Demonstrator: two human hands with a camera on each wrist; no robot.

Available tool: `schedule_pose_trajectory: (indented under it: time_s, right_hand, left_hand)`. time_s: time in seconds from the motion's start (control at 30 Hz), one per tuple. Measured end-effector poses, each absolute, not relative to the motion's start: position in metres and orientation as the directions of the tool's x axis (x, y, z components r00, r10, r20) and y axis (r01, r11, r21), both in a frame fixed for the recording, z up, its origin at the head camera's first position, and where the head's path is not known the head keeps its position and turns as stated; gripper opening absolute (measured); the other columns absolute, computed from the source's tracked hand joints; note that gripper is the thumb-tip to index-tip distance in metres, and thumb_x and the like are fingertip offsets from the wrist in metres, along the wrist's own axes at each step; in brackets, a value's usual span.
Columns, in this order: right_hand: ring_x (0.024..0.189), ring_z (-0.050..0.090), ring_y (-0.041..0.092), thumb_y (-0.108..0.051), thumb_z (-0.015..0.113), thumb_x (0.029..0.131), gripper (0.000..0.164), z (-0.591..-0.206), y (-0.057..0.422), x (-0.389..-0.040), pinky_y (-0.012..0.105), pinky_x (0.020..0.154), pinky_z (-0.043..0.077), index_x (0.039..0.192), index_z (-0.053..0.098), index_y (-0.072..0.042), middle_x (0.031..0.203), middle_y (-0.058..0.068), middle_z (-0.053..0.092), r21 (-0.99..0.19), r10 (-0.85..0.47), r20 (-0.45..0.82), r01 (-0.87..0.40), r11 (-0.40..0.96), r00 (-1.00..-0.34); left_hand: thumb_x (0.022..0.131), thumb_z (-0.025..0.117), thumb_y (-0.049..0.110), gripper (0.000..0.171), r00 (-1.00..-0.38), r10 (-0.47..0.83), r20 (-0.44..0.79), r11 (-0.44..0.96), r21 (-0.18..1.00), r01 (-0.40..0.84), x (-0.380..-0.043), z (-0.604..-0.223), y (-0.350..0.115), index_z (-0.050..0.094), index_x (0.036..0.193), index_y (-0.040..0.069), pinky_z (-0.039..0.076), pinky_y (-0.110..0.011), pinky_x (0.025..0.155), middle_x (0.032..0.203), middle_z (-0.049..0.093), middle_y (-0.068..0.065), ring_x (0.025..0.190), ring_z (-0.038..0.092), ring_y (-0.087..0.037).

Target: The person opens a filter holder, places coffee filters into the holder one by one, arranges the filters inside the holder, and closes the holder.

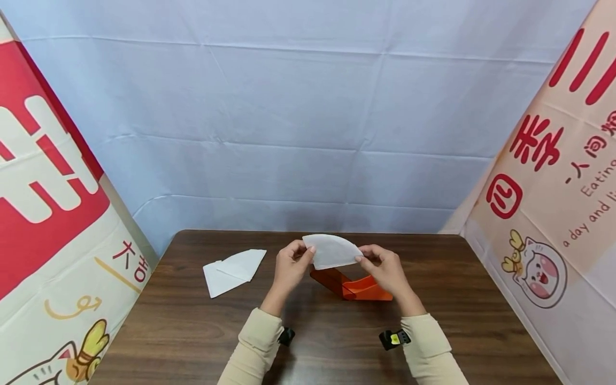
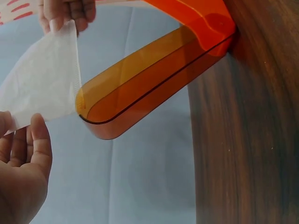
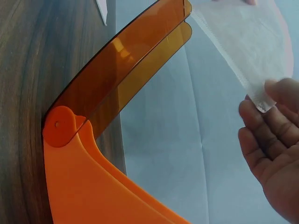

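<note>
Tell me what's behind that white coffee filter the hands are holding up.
In the head view, the translucent lid of the orange case pokes out below the white coffee filter; the lid's upper end is covered, along with part of the tabletop.

The right sleeve is of plain cream fabric and ends in a broad cuff band, set off by a crease line. The left sleeve, matching in colour and cuff form, lies to the left of the right sleeve. A compact black wrist unit adjoins the right sleeve's inner edge and bears a yellow label with a dark marking. A second black unit lies farther left of the right sleeve.
</note>
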State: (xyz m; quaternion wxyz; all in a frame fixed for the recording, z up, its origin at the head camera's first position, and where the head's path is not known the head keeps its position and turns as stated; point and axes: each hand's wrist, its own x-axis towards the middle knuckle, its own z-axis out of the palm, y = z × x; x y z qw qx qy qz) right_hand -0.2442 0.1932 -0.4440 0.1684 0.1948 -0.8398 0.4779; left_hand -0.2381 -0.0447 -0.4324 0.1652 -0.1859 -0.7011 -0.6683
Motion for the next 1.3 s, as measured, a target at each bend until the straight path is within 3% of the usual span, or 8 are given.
schedule_pose_trajectory:
  time_s: [0.23, 0.37, 0.5, 0.67, 0.8, 0.97, 1.17, 1.3]
  right_hand:
    - [0.062, 0.055, 0.016, 0.01, 0.067, 0.079, 0.007, -0.416, 0.181, -0.224, 0.028, 0.057, 0.049, 0.084, 0.066, 0.006, 0.074, 0.014, 0.064, -0.712, -0.129, 0.507, -0.498, 0.495, -0.852]
    - [0.062, 0.055, 0.013, 0.007, 0.069, 0.079, 0.007, -0.431, 0.188, -0.236, 0.022, 0.056, 0.047, 0.085, 0.067, 0.002, 0.074, 0.009, 0.065, -0.724, -0.113, 0.495, -0.481, 0.495, -0.861]
    - [0.061, 0.054, 0.01, 0.003, 0.07, 0.08, 0.007, -0.438, 0.195, -0.245, 0.022, 0.055, 0.047, 0.084, 0.068, -0.002, 0.073, 0.003, 0.064, -0.713, -0.128, 0.513, -0.505, 0.487, -0.849]
    - [0.059, 0.052, 0.01, 0.003, 0.07, 0.08, 0.009, -0.433, 0.199, -0.246, 0.023, 0.053, 0.046, 0.086, 0.068, -0.004, 0.073, 0.0, 0.063, -0.613, -0.191, 0.577, -0.575, 0.542, -0.794]
    - [0.059, 0.052, 0.008, 0.004, 0.071, 0.079, 0.012, -0.429, 0.201, -0.245, 0.023, 0.052, 0.046, 0.086, 0.068, -0.005, 0.076, 0.0, 0.065, -0.52, -0.243, 0.613, -0.616, 0.592, -0.751]
    - [0.06, 0.053, 0.009, 0.006, 0.071, 0.077, 0.014, -0.421, 0.203, -0.244, 0.024, 0.052, 0.047, 0.086, 0.069, -0.004, 0.082, 0.004, 0.065, -0.417, -0.307, 0.645, -0.659, 0.626, -0.7]
    - [0.064, 0.054, 0.012, 0.008, 0.074, 0.073, 0.017, -0.417, 0.201, -0.242, 0.025, 0.054, 0.048, 0.086, 0.071, -0.003, 0.082, 0.004, 0.065, -0.329, -0.381, 0.648, -0.694, 0.64, -0.659]
    - [0.064, 0.052, 0.011, 0.007, 0.075, 0.072, 0.018, -0.414, 0.2, -0.24, 0.026, 0.053, 0.046, 0.086, 0.072, -0.004, 0.079, 0.002, 0.064, -0.275, -0.417, 0.654, -0.711, 0.647, -0.631]
  left_hand:
    - [0.088, 0.061, -0.002, 0.011, -0.871, 0.052, 0.488, 0.027, 0.872, 0.49, -0.238, -0.435, -0.043, 0.059, 0.082, -0.011, 0.052, -0.027, 0.062, 0.077, 0.063, -0.019, 0.068, 0.063, -0.037]
    - [0.088, 0.062, 0.0, 0.011, -0.867, 0.056, 0.495, 0.043, 0.866, 0.498, -0.237, -0.434, -0.043, 0.058, 0.081, -0.008, 0.05, -0.026, 0.058, 0.075, 0.062, -0.016, 0.065, 0.062, -0.032]
    - [0.085, 0.066, 0.003, 0.016, -0.874, 0.068, 0.481, 0.048, 0.873, 0.485, -0.235, -0.429, -0.043, 0.061, 0.099, -0.004, 0.049, -0.027, 0.055, 0.083, 0.062, -0.013, 0.066, 0.06, -0.029]
    - [0.081, 0.072, 0.006, 0.041, -0.875, 0.08, 0.477, 0.117, 0.867, 0.484, -0.235, -0.422, -0.049, 0.057, 0.119, 0.0, 0.05, -0.039, 0.071, 0.103, 0.062, -0.013, 0.084, 0.06, -0.029]
    - [0.08, 0.074, 0.01, 0.04, -0.858, 0.102, 0.503, 0.166, 0.842, 0.513, -0.243, -0.431, -0.056, 0.059, 0.117, 0.006, 0.047, -0.045, 0.077, 0.108, 0.061, -0.01, 0.095, 0.057, -0.029]
    - [0.082, 0.074, 0.017, 0.029, -0.816, 0.181, 0.549, 0.239, 0.78, 0.578, -0.249, -0.436, -0.061, 0.066, 0.109, 0.013, 0.05, -0.035, 0.073, 0.1, 0.063, -0.002, 0.088, 0.061, -0.02]
    - [0.081, 0.073, 0.014, 0.019, -0.751, 0.272, 0.601, 0.32, 0.679, 0.66, -0.246, -0.432, -0.06, 0.07, 0.099, 0.009, 0.051, -0.025, 0.066, 0.091, 0.064, -0.004, 0.077, 0.061, -0.013]
    - [0.081, 0.074, 0.012, 0.017, -0.749, 0.33, 0.574, 0.368, 0.653, 0.662, -0.246, -0.433, -0.058, 0.071, 0.097, 0.007, 0.05, -0.023, 0.064, 0.086, 0.063, -0.001, 0.075, 0.06, -0.009]
